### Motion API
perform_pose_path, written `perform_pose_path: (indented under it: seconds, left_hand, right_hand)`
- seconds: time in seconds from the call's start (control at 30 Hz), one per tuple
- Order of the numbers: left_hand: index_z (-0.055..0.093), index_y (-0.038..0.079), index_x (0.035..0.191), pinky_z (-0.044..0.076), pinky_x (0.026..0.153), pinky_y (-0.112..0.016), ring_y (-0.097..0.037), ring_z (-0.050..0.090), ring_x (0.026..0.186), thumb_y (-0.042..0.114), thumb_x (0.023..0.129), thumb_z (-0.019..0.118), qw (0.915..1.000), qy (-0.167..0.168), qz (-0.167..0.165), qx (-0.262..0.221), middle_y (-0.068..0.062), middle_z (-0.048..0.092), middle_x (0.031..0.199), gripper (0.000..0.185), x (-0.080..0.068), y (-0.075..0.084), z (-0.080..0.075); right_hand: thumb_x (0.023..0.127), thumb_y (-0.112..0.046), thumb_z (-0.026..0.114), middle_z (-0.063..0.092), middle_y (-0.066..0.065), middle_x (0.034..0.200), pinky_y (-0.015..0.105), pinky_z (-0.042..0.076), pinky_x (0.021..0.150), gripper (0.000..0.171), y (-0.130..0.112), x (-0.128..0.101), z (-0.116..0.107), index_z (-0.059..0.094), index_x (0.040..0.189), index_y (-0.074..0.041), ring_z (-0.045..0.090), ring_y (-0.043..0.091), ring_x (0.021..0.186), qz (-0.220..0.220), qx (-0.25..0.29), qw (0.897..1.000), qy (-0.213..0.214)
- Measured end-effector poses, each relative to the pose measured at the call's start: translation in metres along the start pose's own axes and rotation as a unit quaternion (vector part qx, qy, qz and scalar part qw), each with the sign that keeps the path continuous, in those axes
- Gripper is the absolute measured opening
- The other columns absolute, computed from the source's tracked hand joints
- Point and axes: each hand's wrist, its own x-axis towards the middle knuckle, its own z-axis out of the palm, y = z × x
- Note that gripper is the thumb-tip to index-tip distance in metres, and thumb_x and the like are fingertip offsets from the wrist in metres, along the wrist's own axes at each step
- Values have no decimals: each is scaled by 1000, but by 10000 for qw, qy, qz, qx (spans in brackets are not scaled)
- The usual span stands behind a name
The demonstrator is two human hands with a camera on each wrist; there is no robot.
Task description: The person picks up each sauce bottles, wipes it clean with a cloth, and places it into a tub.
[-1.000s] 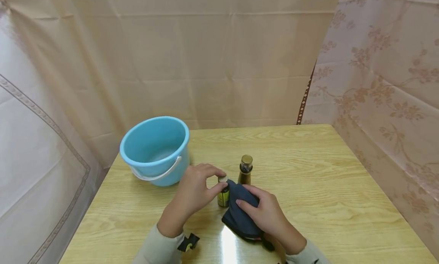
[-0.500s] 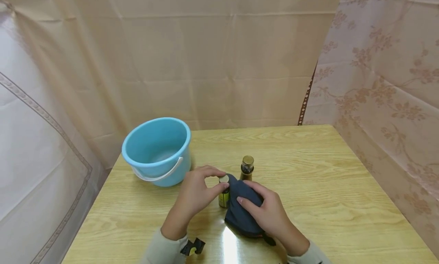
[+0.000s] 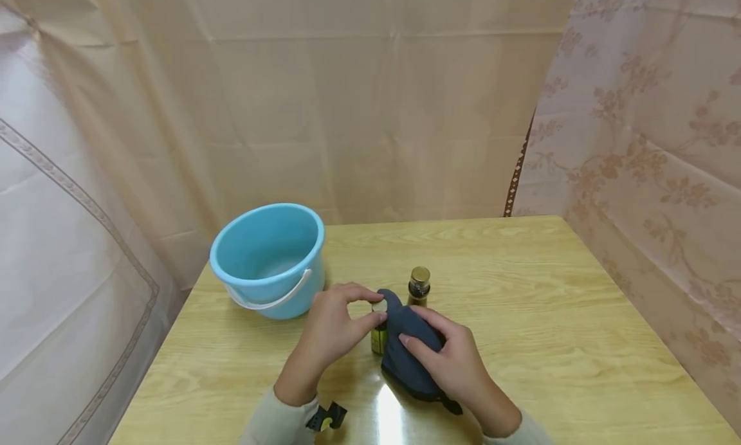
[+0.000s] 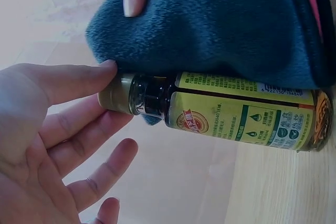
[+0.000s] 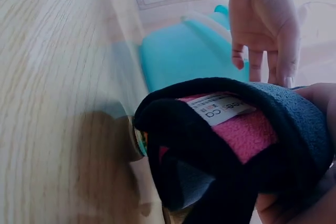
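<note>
A small glass bottle [image 3: 379, 342] of dark liquid stands on the table; the left wrist view shows its yellow-green label [image 4: 231, 116] and gold cap [image 4: 116, 94]. My left hand [image 3: 332, 323] pinches that cap between thumb and fingertips. In my right hand [image 3: 454, 352] is a dark blue-grey cloth [image 3: 405, 361], bunched and pressed against the bottle's right side. The cloth's edge is black, and a pink inner face [image 5: 249, 135] with a white tag [image 5: 220, 107] shows in the right wrist view. Just behind the cloth stands a second bottle [image 3: 419, 287] with a gold cap, its lower part hidden.
A light blue bucket [image 3: 315, 274] with a white handle [image 3: 289, 295] stands at the table's back left. Wood-grain tabletop [image 3: 550, 329] extends to the right. Beige curtains [image 3: 370, 110] hang behind, and patterned ones [image 3: 666, 143] on the right.
The cloth's upper end has risen a little behind the bottle's cap, with my right hand still gripping it. My left hand keeps its pinch on the cap. The head view has shifted slightly.
</note>
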Motion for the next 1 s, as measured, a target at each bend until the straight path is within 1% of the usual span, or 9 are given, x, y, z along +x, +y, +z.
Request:
perform_pose_path:
  seconds: [0.13, 0.23, 0.33, 0.4, 0.57, 0.7, 0.87, 0.93, 1.0]
  left_hand:
    - [83, 29, 103, 53, 98, -45, -16, 71, 109, 35, 83, 88, 9999, -9, 125, 88, 13, 78, 106, 21, 1, 0, 0]
    - [83, 30, 104, 47, 100, -48, -15, 70, 109, 39, 85, 86, 9984, -127, 238, 503, 14, 78, 105, 21, 3, 3, -4]
    - [83, 31, 103, 42, 96, -48, -13, 68, 107, 42, 86, 84, 9942, -267, 402, 961, 15, 77, 104, 21, 5, 6, -7]
    - [82, 30, 102, 40, 92, -47, -13, 67, 105, 41, 86, 84, 9927, -341, 498, 1046, 15, 77, 103, 20, 6, 8, -8]
    - [83, 28, 101, 42, 97, -49, -13, 66, 103, 38, 85, 85, 9955, -442, 479, 688, 14, 77, 101, 19, 7, 4, -9]
    - [84, 27, 101, 44, 100, -50, -14, 68, 102, 36, 84, 87, 9958, -436, 559, 580, 14, 78, 100, 20, 9, 0, -9]
    - [84, 26, 100, 54, 91, -40, -12, 72, 98, 34, 82, 89, 9947, -512, 741, 497, 13, 79, 97, 20, 15, -2, -12]
    - [84, 26, 100, 56, 88, -36, -9, 72, 97, 35, 82, 89, 9951, -607, 682, 370, 13, 78, 97, 21, 17, -3, -13]
    - [84, 27, 100, 57, 87, -34, -7, 72, 97, 34, 82, 89, 9955, -699, 597, 229, 14, 78, 97, 20, 18, -4, -13]
  right_hand:
    - [89, -34, 83, 70, -5, 132, 28, 56, 91, 42, 6, 2, 1, 70, 129, -39, 67, 15, 118, 366, 140, 9991, -144]
    - [88, -32, 84, 71, -5, 130, 27, 55, 90, 42, 12, 4, 3, 71, 127, -39, 67, 14, 116, 549, 116, 9983, -172]
    - [88, -31, 84, 72, -5, 127, 27, 56, 88, 41, 17, 4, 5, 71, 126, -39, 68, 13, 113, 593, 54, 9981, -137]
    - [88, -31, 84, 73, -4, 125, 27, 56, 86, 40, 19, 4, 6, 72, 126, -38, 69, 14, 110, 603, 64, 9981, -129]
    - [89, -32, 83, 73, 1, 124, 26, 58, 81, 38, 26, 3, 7, 73, 126, -32, 71, 15, 106, 732, 219, 9968, -232]
    - [89, -34, 83, 74, 1, 124, 24, 58, 82, 38, 33, 5, 8, 74, 126, -32, 72, 15, 107, 831, 230, 9955, -383]
    - [88, -36, 83, 74, -2, 125, 23, 56, 86, 38, 39, 6, 6, 74, 125, -34, 70, 13, 112, 827, 166, 9957, -383]
    - [87, -35, 84, 74, -2, 125, 22, 56, 87, 38, 38, 6, 5, 74, 124, -34, 70, 13, 113, 786, 157, 9963, -294]
    - [88, -33, 84, 73, 0, 126, 23, 57, 87, 39, 35, 5, 4, 74, 125, -33, 70, 14, 114, 743, 282, 9965, -241]
